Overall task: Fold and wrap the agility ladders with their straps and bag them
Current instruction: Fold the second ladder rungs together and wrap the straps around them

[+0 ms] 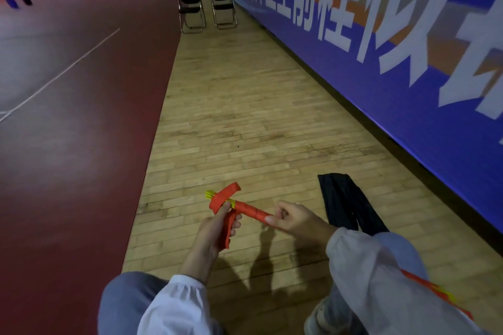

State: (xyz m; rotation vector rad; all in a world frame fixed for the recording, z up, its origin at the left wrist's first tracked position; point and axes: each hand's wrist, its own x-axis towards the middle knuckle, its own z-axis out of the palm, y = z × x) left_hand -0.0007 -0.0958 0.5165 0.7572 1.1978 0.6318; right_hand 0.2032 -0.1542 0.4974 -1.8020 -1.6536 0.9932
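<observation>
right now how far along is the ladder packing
Done: one ladder is folded into a bundle, its red strap wound round part of it. In hand: the left hand grips the bundle and a loose strap tail; the right hand pinches the wrapped end. Left: finish the wrap and bag it; the bag lies on the floor, and a second ladder by the right sleeve is unbagged.

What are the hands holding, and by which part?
A bundle of yellow ladder rungs wrapped in red strap: the left hand grips its loose strap end, the right hand pinches the wrapped end.
</observation>
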